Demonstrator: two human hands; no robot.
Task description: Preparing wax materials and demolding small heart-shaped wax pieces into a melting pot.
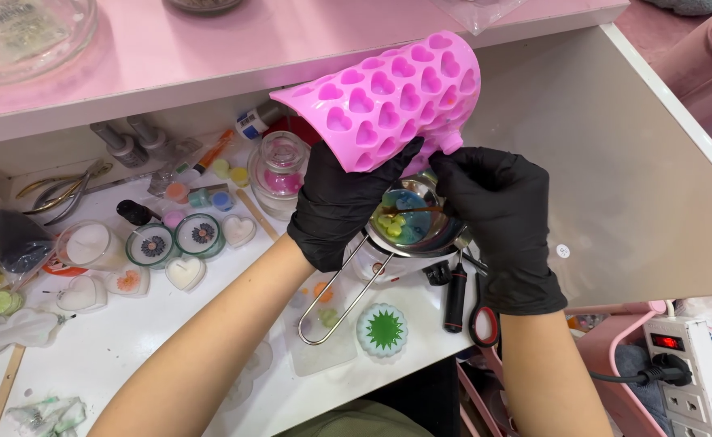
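far left: a glass bowl (28, 32) on the pink shelf (210, 57); below it, on the white table (129, 356), pliers (60, 194), a dark pouch (12, 239) and a round white candle (87, 243). next right: two round daisy candles (174, 240), one just beside the other, with white heart candles (186, 272) near them and small coloured pots (202, 194) behind. two grey bottles (133, 142) lie under the shelf edge. a glass jar (281, 174) stands just left of the left hand.

centre: left hand (340, 202), black-gloved, fingers closed on the lower edge of the mould (392, 97), thumb over its front. the mould is pink, with heart-shaped cells; it is held bent and tilted in the air, above and behind the pot (408, 222). the pot is small and metal, with blue, green and yellow pieces inside; its wire handle (340, 303) runs down-left over the table. a white disc with a green star (382, 330) lies below the pot, near the table's front edge.

right of centre: right hand (497, 210), black-gloved, fingers curled, fingertips at the mould's lower right corner, pinching it; hand partly over the pot's rim. below it, a black tool handle (455, 299) and scissors with a red ring (484, 324). far right: a power strip (684, 380) with a black plug, well apart from the hands.
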